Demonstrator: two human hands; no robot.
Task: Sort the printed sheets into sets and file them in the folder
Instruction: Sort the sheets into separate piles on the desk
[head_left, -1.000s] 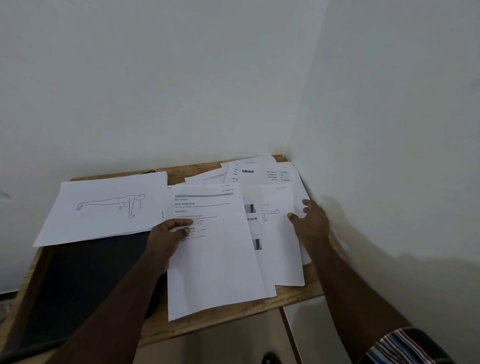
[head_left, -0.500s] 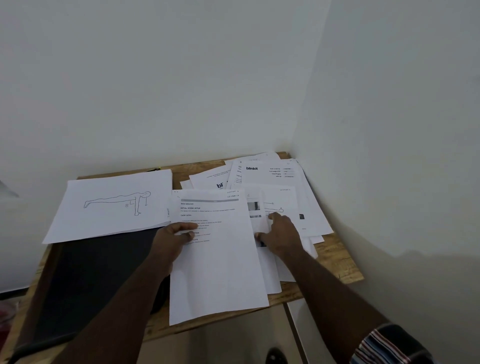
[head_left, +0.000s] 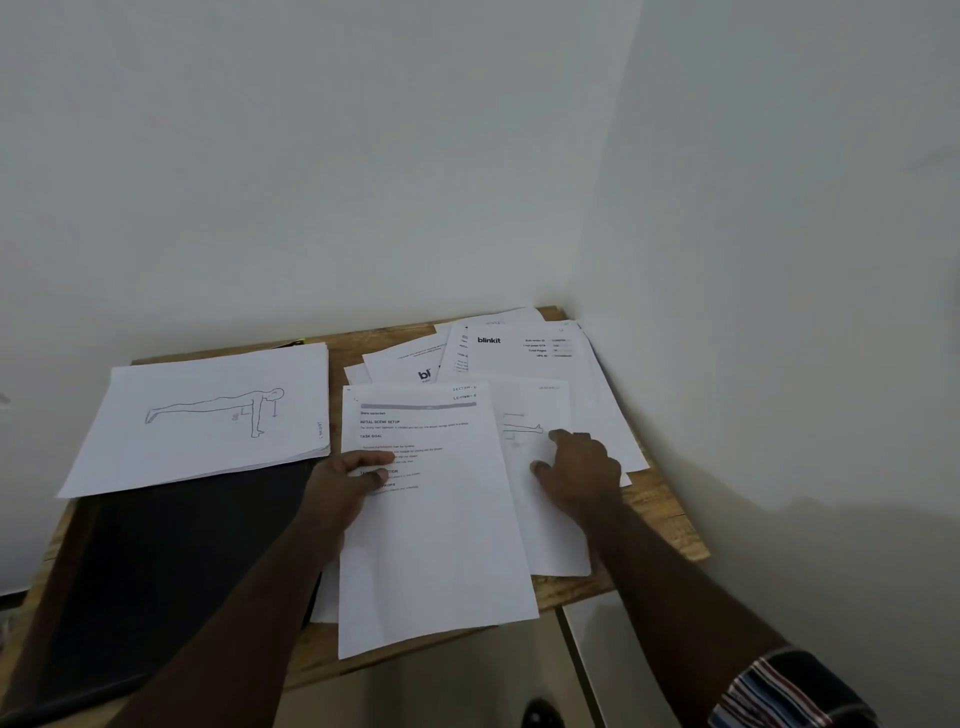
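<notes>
A text sheet (head_left: 436, 545) headed "INITIAL SCENE SETUP" lies in the middle of the wooden table (head_left: 665, 514), overhanging its front edge. My left hand (head_left: 343, 483) grips its left edge, thumb on top. To its right lies a sheet with a faint figure drawing (head_left: 540, 410); my right hand (head_left: 582, 473) rests on it with fingers spread. More sheets marked "blinkit" (head_left: 519, 353) fan out toward the back right corner. A stack topped by a push-up drawing (head_left: 208, 415) sits at the left, partly over a dark folder (head_left: 171, 561).
White walls close in behind and to the right of the table, meeting at the corner. The table's front edge runs just under my forearms. A dark shoe tip (head_left: 540, 714) shows on the floor below.
My right hand slid from the far right sheets leftward, then settled on the figure sheet beside the text sheet. The barcode sheet seen earlier is now covered. My left hand kept its hold.
</notes>
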